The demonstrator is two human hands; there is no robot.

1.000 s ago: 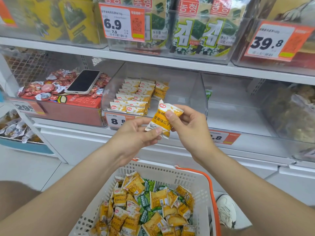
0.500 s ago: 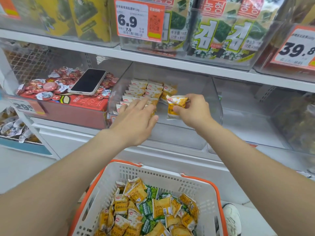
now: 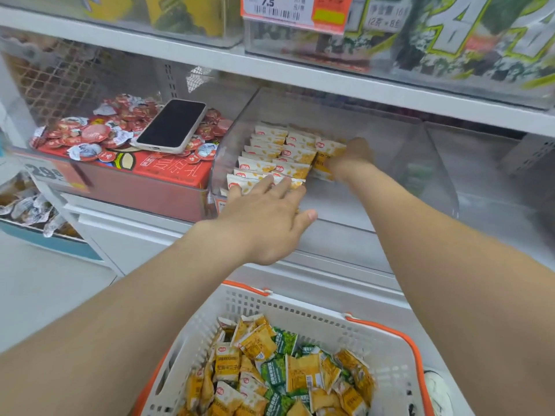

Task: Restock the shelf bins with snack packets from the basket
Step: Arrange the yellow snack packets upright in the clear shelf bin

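A clear plastic shelf bin holds rows of white-and-yellow snack packets along its left side. My right hand reaches deep into the bin and holds a yellow snack packet against the right end of the back rows. My left hand lies flat with straight fingers on the front packets at the bin's near edge. Below, a white basket with orange handles holds several yellow and green packets.
A phone lies on red jelly cups in the red box to the left. The upper shelf carries seaweed packs and a price tag. The bin's right half is bare. A shoe shows beside the basket.
My right hand has pushed further into the bin with the yellow packet, up against the back rows. My left hand stays on the front packets. The camera has moved closer to the shelf.
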